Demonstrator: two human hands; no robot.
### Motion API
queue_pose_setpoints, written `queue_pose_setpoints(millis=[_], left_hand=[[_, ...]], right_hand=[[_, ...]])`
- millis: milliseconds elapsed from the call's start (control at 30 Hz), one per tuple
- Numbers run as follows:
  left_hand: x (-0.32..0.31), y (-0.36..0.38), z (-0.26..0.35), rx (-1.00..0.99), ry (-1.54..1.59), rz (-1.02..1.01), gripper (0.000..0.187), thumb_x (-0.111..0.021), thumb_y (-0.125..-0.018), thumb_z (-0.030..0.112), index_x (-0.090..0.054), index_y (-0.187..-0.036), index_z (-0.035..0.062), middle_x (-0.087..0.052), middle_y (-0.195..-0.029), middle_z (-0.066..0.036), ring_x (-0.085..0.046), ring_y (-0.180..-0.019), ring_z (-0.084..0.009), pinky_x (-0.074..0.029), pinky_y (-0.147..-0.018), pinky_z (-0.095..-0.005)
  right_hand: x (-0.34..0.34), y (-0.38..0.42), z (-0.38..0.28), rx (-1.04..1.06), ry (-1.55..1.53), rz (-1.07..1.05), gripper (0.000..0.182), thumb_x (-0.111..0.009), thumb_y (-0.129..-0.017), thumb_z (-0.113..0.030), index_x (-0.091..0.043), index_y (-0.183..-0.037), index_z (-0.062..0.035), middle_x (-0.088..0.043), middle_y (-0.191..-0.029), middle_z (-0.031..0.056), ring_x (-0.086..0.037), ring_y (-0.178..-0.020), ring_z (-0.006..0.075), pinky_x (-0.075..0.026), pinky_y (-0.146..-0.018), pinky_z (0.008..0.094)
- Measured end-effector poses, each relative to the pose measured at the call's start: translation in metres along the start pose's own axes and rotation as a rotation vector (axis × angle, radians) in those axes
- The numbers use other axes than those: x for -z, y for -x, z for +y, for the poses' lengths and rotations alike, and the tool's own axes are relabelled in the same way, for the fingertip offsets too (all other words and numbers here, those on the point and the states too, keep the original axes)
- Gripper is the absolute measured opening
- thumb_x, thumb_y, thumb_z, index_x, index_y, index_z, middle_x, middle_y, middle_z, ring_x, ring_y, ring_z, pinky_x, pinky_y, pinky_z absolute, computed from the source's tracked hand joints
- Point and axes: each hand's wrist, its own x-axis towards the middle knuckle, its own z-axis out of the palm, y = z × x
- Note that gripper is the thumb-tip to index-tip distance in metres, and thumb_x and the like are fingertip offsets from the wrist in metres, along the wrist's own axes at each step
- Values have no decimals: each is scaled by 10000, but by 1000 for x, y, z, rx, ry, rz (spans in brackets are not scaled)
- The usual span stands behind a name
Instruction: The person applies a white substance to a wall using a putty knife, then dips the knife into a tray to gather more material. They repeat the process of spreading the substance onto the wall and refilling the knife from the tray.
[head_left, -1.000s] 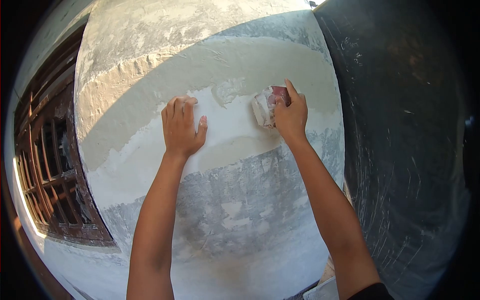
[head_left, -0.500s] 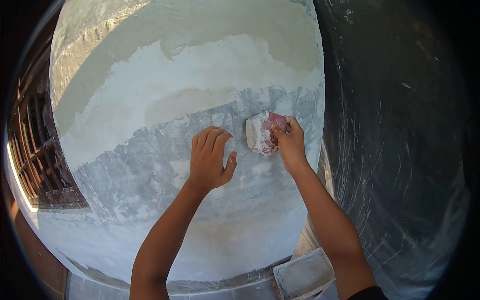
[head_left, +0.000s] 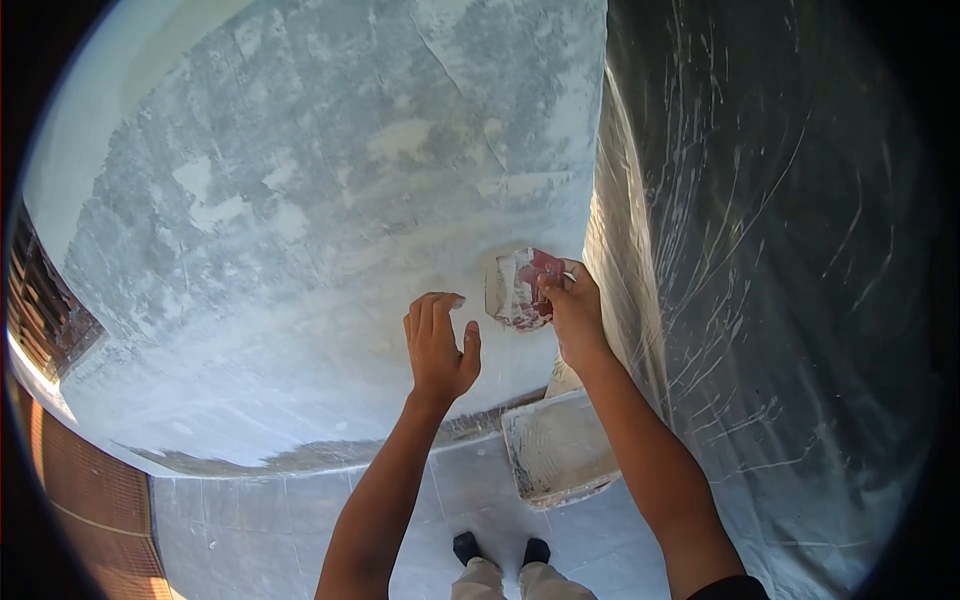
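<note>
My right hand (head_left: 577,312) grips a reddish scraper (head_left: 524,290) smeared with white paste, its thumb on the near face. The scraper is in front of the lower part of a grey and white plastered wall (head_left: 330,210). To its left, my left hand (head_left: 440,345) is raised with its fingers curved and the thumb apart, holding nothing. Below the right hand, a pale rectangular tub (head_left: 560,447) coated with dried paste stands near the foot of the wall, partly hidden by my right forearm.
A dark plastic sheet (head_left: 780,300) with white splashes hangs at the right. A brown lattice (head_left: 48,300) is at the left edge. Below are the tiled floor (head_left: 300,530) and my feet in dark footwear (head_left: 500,548).
The view has tilted downward, so more floor, the whole tub and my feet show. Both hands are now lower against the wall, and the right one still holds the scraper.
</note>
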Motion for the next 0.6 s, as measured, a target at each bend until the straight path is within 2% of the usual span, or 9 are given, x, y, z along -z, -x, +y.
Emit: queue_pose_setpoints(millis=[67,167,333,433,600], left_hand=[[-19,32,1,90,30,-53,358,-616,-770,93,-532,-1113,34,-568,-1057,-140,-512,-1050,-324,-371,-882,-426],[-43,82,4,222,51,-165,331,-604,-799,102,-526,-1112,26,-562,-1060,-148,-504,-1049,-330,-366,-900,-434],[-82,168,1,376,71,-294,349,-613,-777,81,-525,-1111,27,-575,-1044,-137,-515,-1040,-325,-376,-896,-436],[-104,224,-4,503,51,-427,397,-618,-771,102,-526,-1150,31,-572,-1092,-138,-504,-1069,-327,-382,-897,-447],[-125,302,-9,642,-27,-595,457,-626,-777,151,-510,-1204,37,-545,-1165,-154,-467,-1140,-330,-373,-943,-460]], right_hand=[[19,10,32,-55,24,32,209,-613,-935,-69,-530,-1122,-24,-679,-954,74,-626,-770,114,-504,-662,265],[50,28,85,-154,9,78,207,-590,-932,-41,-522,-1126,-14,-670,-974,87,-632,-796,116,-514,-680,271],[101,65,169,-301,129,146,228,-536,-914,10,-503,-1139,19,-665,-992,119,-648,-817,141,-529,-693,271],[126,90,208,-442,175,171,224,-525,-905,26,-509,-1128,20,-668,-993,116,-650,-807,134,-528,-676,262],[162,127,267,-547,202,241,194,-508,-905,36,-523,-1098,24,-671,-992,111,-643,-772,123,-516,-628,253]])
